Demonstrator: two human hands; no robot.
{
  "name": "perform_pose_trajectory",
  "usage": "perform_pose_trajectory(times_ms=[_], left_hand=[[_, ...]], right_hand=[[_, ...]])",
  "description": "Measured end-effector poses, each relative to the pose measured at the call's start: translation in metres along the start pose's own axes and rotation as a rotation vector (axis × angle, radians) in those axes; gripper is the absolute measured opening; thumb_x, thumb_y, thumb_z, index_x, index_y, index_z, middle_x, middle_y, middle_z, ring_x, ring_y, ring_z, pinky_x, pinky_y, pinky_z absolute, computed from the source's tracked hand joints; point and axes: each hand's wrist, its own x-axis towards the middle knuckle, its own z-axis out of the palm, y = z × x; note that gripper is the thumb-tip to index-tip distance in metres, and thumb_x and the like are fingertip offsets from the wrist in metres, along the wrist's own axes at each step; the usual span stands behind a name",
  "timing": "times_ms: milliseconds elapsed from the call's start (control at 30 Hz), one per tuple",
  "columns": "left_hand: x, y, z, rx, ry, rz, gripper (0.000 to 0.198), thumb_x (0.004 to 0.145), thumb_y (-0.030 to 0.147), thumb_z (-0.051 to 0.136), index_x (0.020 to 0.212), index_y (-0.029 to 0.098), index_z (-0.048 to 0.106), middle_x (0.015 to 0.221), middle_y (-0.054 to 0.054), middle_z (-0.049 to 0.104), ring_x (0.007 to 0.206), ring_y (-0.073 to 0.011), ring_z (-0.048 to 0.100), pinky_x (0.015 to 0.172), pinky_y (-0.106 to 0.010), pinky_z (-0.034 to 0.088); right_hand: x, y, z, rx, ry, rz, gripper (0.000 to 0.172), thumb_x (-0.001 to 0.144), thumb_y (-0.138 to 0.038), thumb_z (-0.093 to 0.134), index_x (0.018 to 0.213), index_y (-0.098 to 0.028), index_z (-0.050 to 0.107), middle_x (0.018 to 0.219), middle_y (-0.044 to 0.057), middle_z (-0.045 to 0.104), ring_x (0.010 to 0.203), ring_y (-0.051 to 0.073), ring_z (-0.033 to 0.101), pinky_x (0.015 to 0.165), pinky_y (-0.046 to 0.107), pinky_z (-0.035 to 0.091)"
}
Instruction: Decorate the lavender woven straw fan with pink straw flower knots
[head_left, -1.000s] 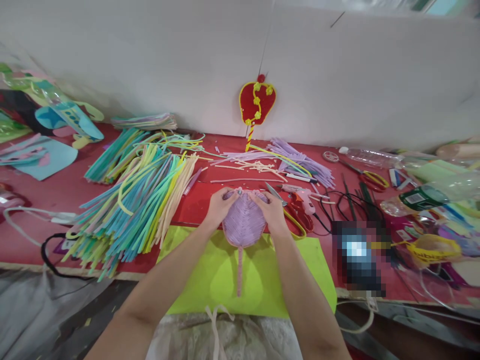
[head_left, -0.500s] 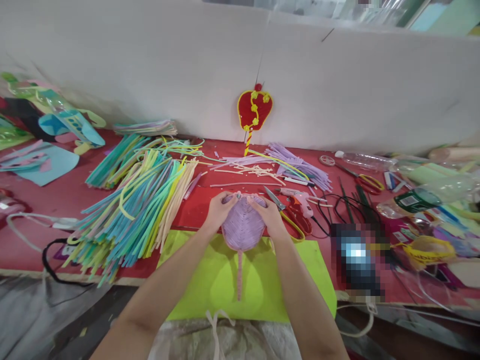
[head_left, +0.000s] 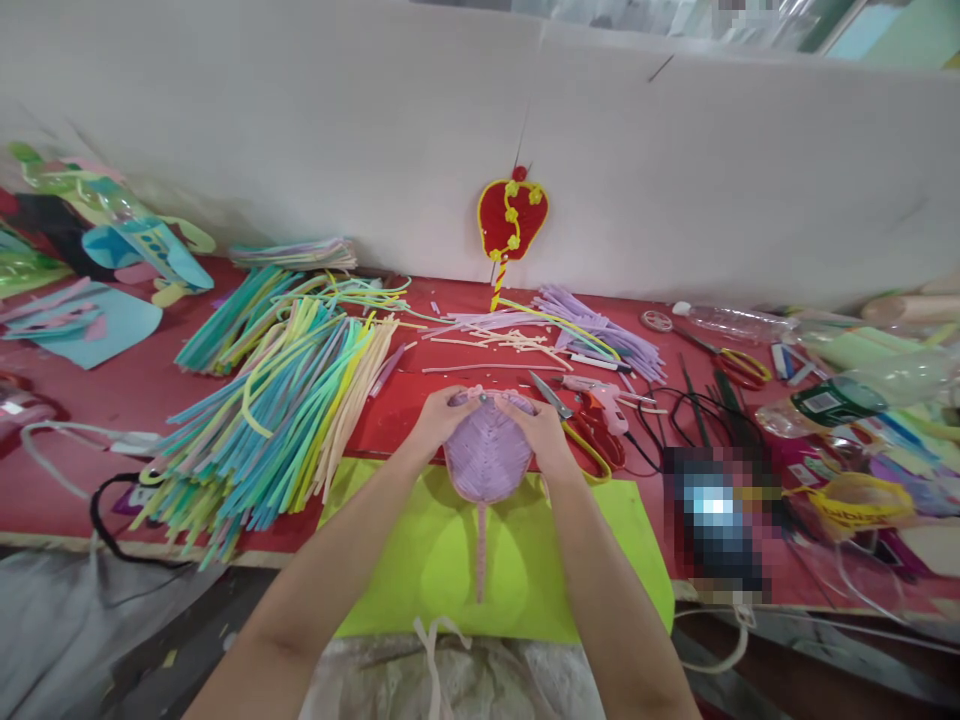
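A small woven lilac fan (head_left: pixel 487 460) with a thin handle hanging toward me lies over the far edge of a lime green sheet (head_left: pixel 600 560). My left hand (head_left: pixel 439 425) grips the fan's upper left rim, fingers curled over it. My right hand (head_left: pixel 536 428) grips the upper right rim the same way. The fingertips of both hands nearly meet at the fan's top.
A big heap of pastel foam strips (head_left: pixel 277 400) lies to the left on the red table (head_left: pixel 112 400). Scissors (head_left: pixel 574 425), a glue gun (head_left: pixel 604 400), lilac strips (head_left: pixel 600 330) and black cables (head_left: pixel 697 410) crowd the right. A red and yellow fan (head_left: pixel 512 215) leans on the white wall.
Both hands stay on the lilac fan with almost no movement. The view has shifted slightly, so everything sits a little lower in the picture.
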Motion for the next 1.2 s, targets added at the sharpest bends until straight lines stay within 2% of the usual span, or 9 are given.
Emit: perform_pose_trajectory(times_ms=[367, 600, 700, 833, 933, 1000, 1067, 1200], left_hand=[[0.000, -0.002, 0.003, -0.128, -0.005, -0.066, 0.031, 0.058, 0.043, 0.066, 0.066, 0.015, 0.057, 0.059, 0.003, 0.054, 0.057, -0.0109, 0.048, 0.055, -0.022, 0.036], [0.001, -0.001, 0.003, -0.049, -0.001, -0.018, 0.030, 0.060, 0.044, 0.064, 0.067, 0.016, 0.059, 0.061, 0.002, 0.056, 0.059, -0.0125, 0.049, 0.058, -0.023, 0.037], [0.004, -0.001, 0.000, 0.004, -0.010, 0.016, 0.029, 0.063, 0.044, 0.063, 0.070, 0.015, 0.062, 0.066, -0.001, 0.061, 0.064, -0.0149, 0.053, 0.061, -0.025, 0.040], [0.011, -0.004, -0.016, 0.013, -0.065, -0.013, 0.028, 0.063, 0.040, 0.065, 0.075, 0.015, 0.066, 0.073, -0.003, 0.066, 0.068, -0.0165, 0.056, 0.064, -0.025, 0.041], [0.017, -0.011, -0.031, 0.004, -0.054, -0.081, 0.032, 0.063, 0.042, 0.065, 0.077, 0.014, 0.067, 0.074, -0.004, 0.067, 0.067, -0.0166, 0.057, 0.063, -0.026, 0.041], [0.019, -0.015, -0.037, 0.025, -0.027, -0.099, 0.034, 0.062, 0.043, 0.065, 0.077, 0.013, 0.067, 0.073, -0.004, 0.067, 0.066, -0.0165, 0.056, 0.062, -0.026, 0.040], [0.021, -0.019, -0.039, 0.033, -0.017, -0.084, 0.034, 0.062, 0.044, 0.065, 0.075, 0.012, 0.067, 0.071, -0.004, 0.066, 0.065, -0.0163, 0.055, 0.061, -0.025, 0.039], [0.023, -0.025, -0.037, 0.022, -0.059, -0.057, 0.033, 0.064, 0.044, 0.063, 0.074, 0.012, 0.066, 0.069, -0.003, 0.065, 0.062, -0.0149, 0.054, 0.060, -0.025, 0.039]], right_hand=[[-0.001, 0.002, 0.001, 0.058, 0.001, 0.004, 0.042, 0.052, -0.047, 0.075, 0.077, -0.013, 0.071, 0.072, 0.005, 0.069, 0.065, 0.018, 0.061, 0.066, 0.032, 0.050], [-0.002, -0.001, 0.001, -0.003, 0.027, 0.037, 0.047, 0.050, -0.053, 0.074, 0.075, -0.013, 0.071, 0.069, 0.004, 0.068, 0.063, 0.018, 0.060, 0.062, 0.032, 0.049], [0.000, 0.003, -0.001, -0.059, 0.030, -0.026, 0.046, 0.057, -0.056, 0.069, 0.078, -0.015, 0.071, 0.072, 0.004, 0.069, 0.069, 0.020, 0.061, 0.067, 0.033, 0.048], [0.010, 0.005, -0.011, -0.136, 0.113, -0.205, 0.048, 0.078, -0.058, 0.046, 0.084, -0.017, 0.070, 0.082, 0.005, 0.070, 0.083, 0.021, 0.062, 0.078, 0.034, 0.047], [0.030, -0.005, -0.018, -0.384, 0.125, -0.397, 0.036, 0.080, -0.046, 0.051, 0.092, -0.018, 0.069, 0.095, 0.007, 0.069, 0.088, 0.021, 0.062, 0.083, 0.034, 0.045], [0.051, -0.014, -0.018, -0.665, 0.045, -0.512, 0.027, 0.080, -0.037, 0.054, 0.091, -0.018, 0.069, 0.093, 0.008, 0.069, 0.084, 0.020, 0.061, 0.083, 0.035, 0.045], [0.074, -0.022, -0.012, -0.970, -0.064, -0.614, 0.020, 0.078, -0.026, 0.057, 0.091, -0.018, 0.069, 0.095, 0.010, 0.068, 0.091, 0.022, 0.059, 0.085, 0.035, 0.043], [0.111, -0.027, 0.010, -1.397, -0.268, -0.768, 0.016, 0.072, -0.009, 0.060, 0.085, -0.012, 0.070, 0.094, 0.016, 0.068, 0.095, 0.026, 0.059, 0.087, 0.037, 0.041]])
